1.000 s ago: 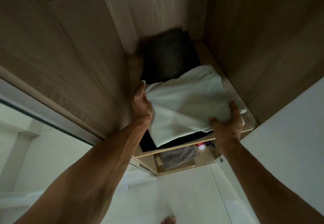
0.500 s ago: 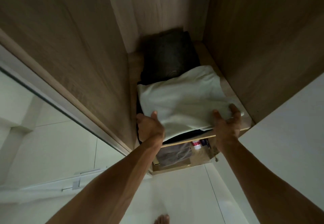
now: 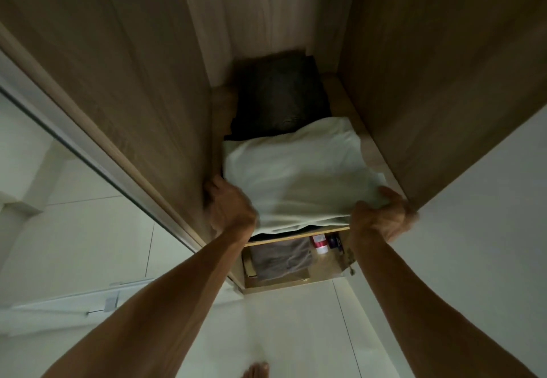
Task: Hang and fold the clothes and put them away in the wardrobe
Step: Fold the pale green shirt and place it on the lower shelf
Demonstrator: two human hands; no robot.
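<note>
A folded white garment (image 3: pixel 296 176) lies on a wooden wardrobe shelf (image 3: pixel 299 236), on top of a dark garment whose edge shows beneath it. Behind it sits a folded dark grey garment (image 3: pixel 279 93). My left hand (image 3: pixel 229 206) holds the white garment's near left corner, fingers tucked under the cloth. At the near right corner my right hand (image 3: pixel 383 215) grips the fabric, thumb on top.
Wooden wardrobe walls (image 3: pixel 133 81) close in on both sides of the shelf. On the lower shelf lie a grey folded item (image 3: pixel 281 256) in a cardboard box and a red-and-white container (image 3: pixel 319 243). A white sliding door (image 3: pixel 74 229) stands left. White floor lies below, with my toes (image 3: pixel 257 370).
Both hands slid back along the white garment to its near corners. The garment now lies squarer and flatter on the shelf. The camera moved slightly closer.
</note>
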